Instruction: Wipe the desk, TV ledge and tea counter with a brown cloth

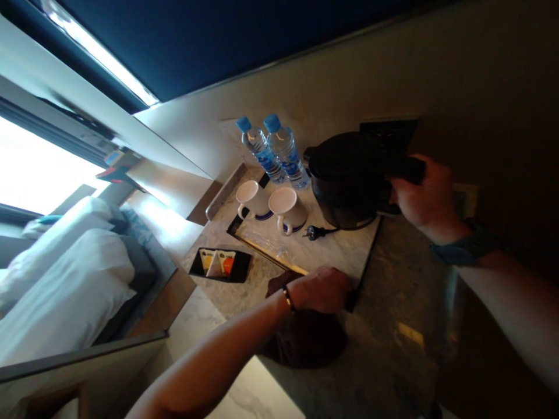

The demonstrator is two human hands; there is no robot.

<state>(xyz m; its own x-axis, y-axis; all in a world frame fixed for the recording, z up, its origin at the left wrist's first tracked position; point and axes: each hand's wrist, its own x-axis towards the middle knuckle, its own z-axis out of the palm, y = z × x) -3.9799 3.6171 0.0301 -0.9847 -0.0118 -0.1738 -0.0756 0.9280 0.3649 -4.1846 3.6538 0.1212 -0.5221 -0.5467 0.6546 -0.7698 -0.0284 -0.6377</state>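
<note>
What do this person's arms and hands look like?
The left hand has a thin dark bracelet with gold-coloured details at its wrist; the right hand, a broad bluish band, possibly a watch. Both are ungloved, with no sleeves in view.

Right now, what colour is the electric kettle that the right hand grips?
The electric kettle looks black, its lid too; best seen in the head view.
</note>
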